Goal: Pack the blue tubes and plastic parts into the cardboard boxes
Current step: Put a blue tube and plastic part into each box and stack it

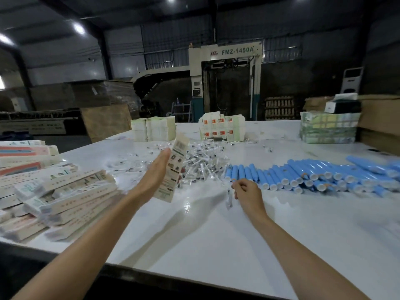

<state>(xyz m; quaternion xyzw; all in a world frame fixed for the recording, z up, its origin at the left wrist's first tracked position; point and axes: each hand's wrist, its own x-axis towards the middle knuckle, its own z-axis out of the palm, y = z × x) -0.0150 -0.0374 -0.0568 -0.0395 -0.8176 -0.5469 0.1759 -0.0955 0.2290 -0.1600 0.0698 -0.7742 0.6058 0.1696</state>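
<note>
Bench point(194, 245) is white and glossy, with both your forearms reaching out over its near edge. Your left hand point(155, 174) grasps one long cardboard box point(175, 167) lifted off the bench. The box is tilted, printed face to the right, with your fingers straight up its side. Your right hand point(249, 191) is low, knuckles up and fingers curled, right at the near ends of the leftmost blue tubes point(303, 176). A clear wrapped piece point(229, 200) sits just beside that hand. Blur there, so can't tell if the hand pinches it or anything else.

To your left is a messy pile of long boxes point(65, 191), lying flat and overlapping, near the bench edge. Past your hands is a loose heap of clear plastic parts point(201, 163), mid-bench, behind the held box. The blue tubes lie side by side in a long band running right from the heap, white caps toward you.

Farther back there are three stacks of flat cartons: pale green point(153, 128), white with red marks point(223, 128), and a green bundle at right point(326, 128). Beyond the bench is a machine marked FMZ-1450A point(236, 51).
</note>
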